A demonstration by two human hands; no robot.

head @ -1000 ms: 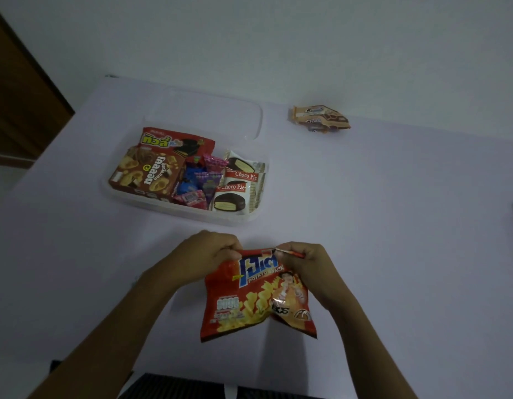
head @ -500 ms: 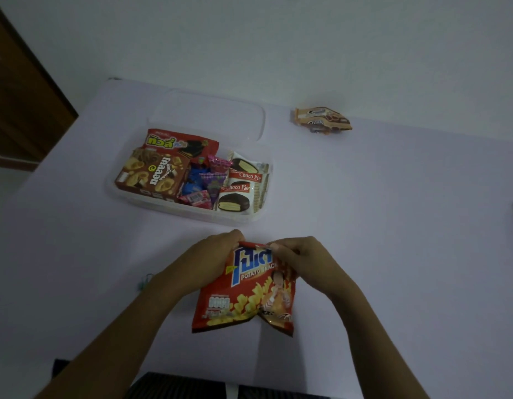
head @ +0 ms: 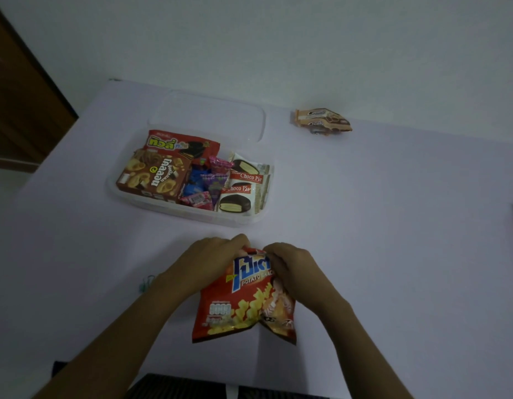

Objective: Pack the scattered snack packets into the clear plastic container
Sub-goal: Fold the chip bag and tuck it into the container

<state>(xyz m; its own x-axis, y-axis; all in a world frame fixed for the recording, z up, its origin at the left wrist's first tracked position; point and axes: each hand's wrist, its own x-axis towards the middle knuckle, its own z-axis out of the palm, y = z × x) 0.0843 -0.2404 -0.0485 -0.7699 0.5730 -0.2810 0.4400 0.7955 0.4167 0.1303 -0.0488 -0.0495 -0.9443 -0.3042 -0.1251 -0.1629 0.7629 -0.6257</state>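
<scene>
A red potato snack bag [head: 243, 306] hangs over the near part of the table. My left hand [head: 209, 260] and my right hand [head: 292, 269] both pinch its top edge, close together. Beyond them stands the clear plastic container [head: 189, 213], holding a red wafer packet [head: 180, 144], a brown snack box [head: 154, 175], two Choco Pie packets [head: 241, 191] and several small candy packets [head: 206, 182]. A brown cookie packet [head: 321, 122] lies alone at the far right of the table.
The clear lid [head: 209, 113] lies flat just behind the container. A small green clip [head: 144, 283] sits on the table left of my left forearm. A dark wooden door [head: 16, 96] is at the left, beyond the table edge.
My two hands have drawn closer together on the bag's top edge, bunching it. The bag has shifted slightly away from me toward the container.
</scene>
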